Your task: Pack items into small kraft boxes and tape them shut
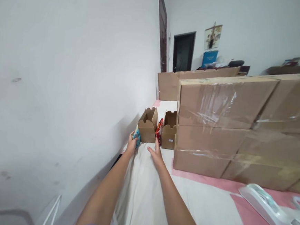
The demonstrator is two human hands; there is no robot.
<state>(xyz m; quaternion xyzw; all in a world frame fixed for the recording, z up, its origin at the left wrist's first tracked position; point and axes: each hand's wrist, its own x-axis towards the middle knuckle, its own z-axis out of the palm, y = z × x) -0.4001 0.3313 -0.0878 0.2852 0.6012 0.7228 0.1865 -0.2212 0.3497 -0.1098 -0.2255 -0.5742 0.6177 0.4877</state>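
My left hand (131,144) is closed around a small blue packet (137,136) beside the left of two small open cardboard boxes (148,124). My right hand (155,152) reaches forward with fingers stretched out, its fingertips touching the bottom of a red packet (159,130) that stands wedged between the left box and the right small box (168,129). Both forearms extend over a white cloth (144,185) that covers the surface.
Large taped cardboard cartons (229,122) are stacked just right of the small boxes. A white tape dispenser (269,208) lies at the lower right on a pink sheet. A white wall runs close along the left. Another long carton (196,83) stands behind.
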